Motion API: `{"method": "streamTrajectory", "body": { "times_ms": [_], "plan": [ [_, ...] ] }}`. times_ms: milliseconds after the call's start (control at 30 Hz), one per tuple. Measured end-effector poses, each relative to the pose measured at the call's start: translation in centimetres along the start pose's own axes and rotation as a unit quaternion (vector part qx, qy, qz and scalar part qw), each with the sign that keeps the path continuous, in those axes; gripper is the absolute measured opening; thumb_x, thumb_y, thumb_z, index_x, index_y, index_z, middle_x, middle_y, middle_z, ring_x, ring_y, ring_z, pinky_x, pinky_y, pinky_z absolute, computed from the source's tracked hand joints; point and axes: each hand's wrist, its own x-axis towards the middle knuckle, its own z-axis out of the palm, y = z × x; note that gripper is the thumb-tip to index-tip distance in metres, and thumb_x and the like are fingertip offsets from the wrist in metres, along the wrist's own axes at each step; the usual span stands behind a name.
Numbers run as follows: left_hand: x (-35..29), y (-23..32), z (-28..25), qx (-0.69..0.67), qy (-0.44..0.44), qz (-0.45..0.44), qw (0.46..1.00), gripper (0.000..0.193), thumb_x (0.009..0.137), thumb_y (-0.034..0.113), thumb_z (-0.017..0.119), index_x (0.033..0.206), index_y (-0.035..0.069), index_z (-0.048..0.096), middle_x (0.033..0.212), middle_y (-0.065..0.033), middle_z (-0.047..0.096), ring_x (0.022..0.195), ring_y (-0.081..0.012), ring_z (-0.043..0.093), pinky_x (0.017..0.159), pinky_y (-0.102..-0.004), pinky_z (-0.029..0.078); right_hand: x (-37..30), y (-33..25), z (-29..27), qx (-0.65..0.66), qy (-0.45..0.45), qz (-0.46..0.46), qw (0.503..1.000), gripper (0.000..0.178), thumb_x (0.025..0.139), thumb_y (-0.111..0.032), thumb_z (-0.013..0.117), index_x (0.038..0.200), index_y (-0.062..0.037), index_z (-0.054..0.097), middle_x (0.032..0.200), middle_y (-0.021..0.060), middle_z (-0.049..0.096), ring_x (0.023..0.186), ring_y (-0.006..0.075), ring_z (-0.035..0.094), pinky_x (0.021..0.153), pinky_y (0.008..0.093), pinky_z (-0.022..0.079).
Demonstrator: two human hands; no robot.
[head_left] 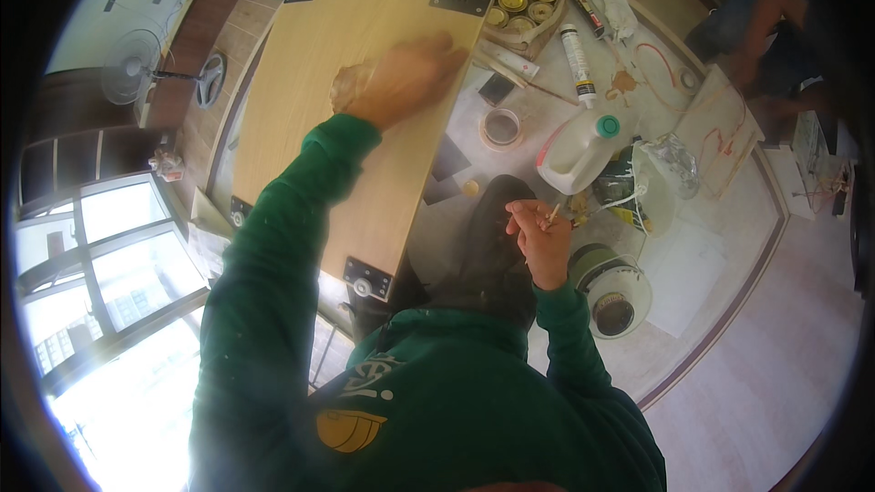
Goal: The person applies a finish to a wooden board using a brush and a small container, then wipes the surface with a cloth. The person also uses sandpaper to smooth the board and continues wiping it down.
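A light wood-grain board [337, 155] with dark metal corner plates lies in front of me on the left. My left hand [410, 77] is over its upper right part, its fingers smeared by motion. A tan crumpled piece [350, 87], cloth or paper, shows beside the wrist; whether the hand grips it is hidden. To the right of the board, over my dark trouser leg [488, 237], my right hand [542, 241] is closed with a small thin pale stick [553, 212] between its fingers. Near it stand a white bucket [629, 287] and a green-capped jug [579, 155].
A carton of small round tins [515, 0] stands beyond the board, beside a white sealant tube [578, 64]. A reddish open jar [501, 128] sits near the board's right edge. A co-worker's arm [766, 27] is at the upper right. A fan [132, 64] stands left.
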Motion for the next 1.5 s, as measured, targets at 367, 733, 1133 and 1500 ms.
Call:
{"method": "streamTrajectory", "body": {
  "times_ms": [367,733,1133,1500],
  "plan": [
    [-3.6,1.9,-1.0,-0.021,0.017,0.004,1.0,0.031,0.089,0.013,0.067,0.12,0.012,0.071,0.109,-0.0104,0.062,0.088,-0.0328,0.069,0.081,-0.0426,0.058,-0.7,0.4,-0.2,-0.028,0.01,-0.005,1.0,0.02,0.099,-0.02,0.068,0.097,-0.0007,0.074,0.072,0.0027,0.064,0.047,0.0016,0.041,0.043,0.019,0.028],
    [-7.3,4.9,-3.8,-0.005,-0.028,-0.018,0.999,0.032,0.091,0.013,0.067,0.122,0.013,0.071,0.112,-0.0092,0.064,0.09,-0.0323,0.07,0.08,-0.0422,0.059,-1.6,0.8,-0.1,-0.015,-0.009,-0.014,1.0,0.021,0.1,-0.02,0.068,0.098,0.0,0.073,0.072,0.0019,0.064,0.049,0.0009,0.041,0.044,0.019,0.027],
    [-5.8,1.1,-3.9,-0.085,0.076,-0.146,0.983,0.02,0.093,0.017,0.07,0.112,0.014,0.078,0.107,-0.0077,0.067,0.082,-0.0288,0.07,0.076,-0.0391,0.057,-1.4,1.4,-0.4,-0.008,-0.014,-0.015,1.0,0.02,0.099,-0.021,0.069,0.098,-0.0012,0.074,0.072,0.002,0.064,0.05,0.0015,0.043,0.045,0.0192,0.029],
    [1.4,-0.4,2.4,-0.019,0.027,-0.136,0.99,0.023,0.092,0.02,0.066,0.111,0.018,0.078,0.106,-0.0048,0.065,0.083,-0.0282,0.07,0.074,-0.0417,0.059,-1.3,1.1,-2.2,0.008,0.03,0.01,0.999,0.02,0.098,-0.021,0.073,0.097,-0.0019,0.074,0.073,-0.0001,0.065,0.054,0.0016,0.039,0.052,0.0211,0.031]
  ]
}}
